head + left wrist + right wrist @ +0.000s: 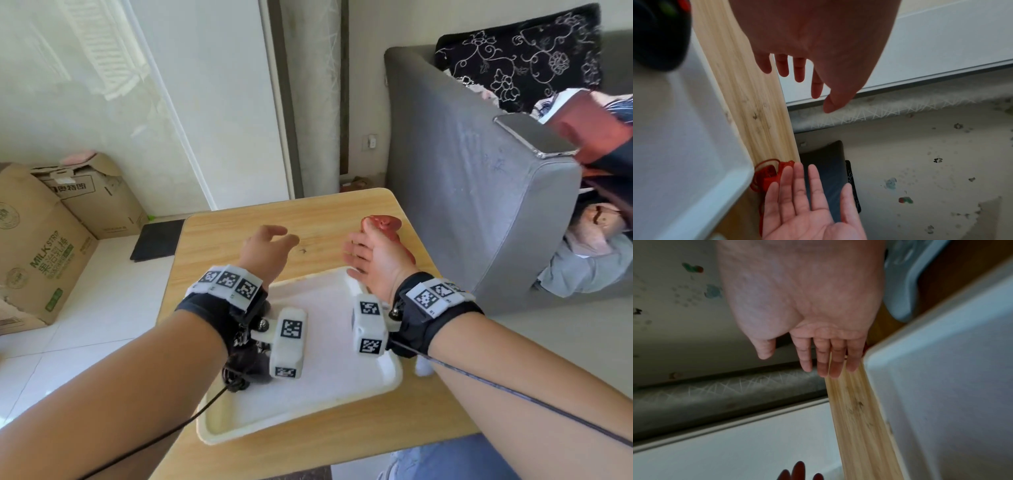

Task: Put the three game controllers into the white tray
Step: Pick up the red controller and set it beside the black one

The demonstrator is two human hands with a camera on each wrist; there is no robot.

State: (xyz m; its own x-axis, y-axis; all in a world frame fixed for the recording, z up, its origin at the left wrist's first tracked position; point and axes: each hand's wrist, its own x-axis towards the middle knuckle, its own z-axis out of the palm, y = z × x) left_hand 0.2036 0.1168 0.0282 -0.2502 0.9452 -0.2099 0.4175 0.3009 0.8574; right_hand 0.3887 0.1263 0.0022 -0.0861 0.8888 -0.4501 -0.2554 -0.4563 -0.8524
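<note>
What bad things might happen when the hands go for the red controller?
The red controller lies near the far right edge of the table, beyond the right hand, so a clumsy reach might knock it off. Its looped red cord could snag on fingers. The white tray sits near the table's front edge, so a bump might shift it.

- Pale wall (85,113) at left, sunlit, with a bright slatted patch of light high up.
- White glossy floor tiles (85,339) below, a dark mat (157,240) lying just beyond the worktop's far left corner.
- Cardboard boxes (44,236) stacked against the wall at far left, green print on the nearest.
- Light wooden worktop (308,219) in the middle.
- Grey sofa (462,212) close on the right, a black cushion with white floral pattern (524,58) on top.
- Wall socket (370,141) low between door frame and sofa.
</note>
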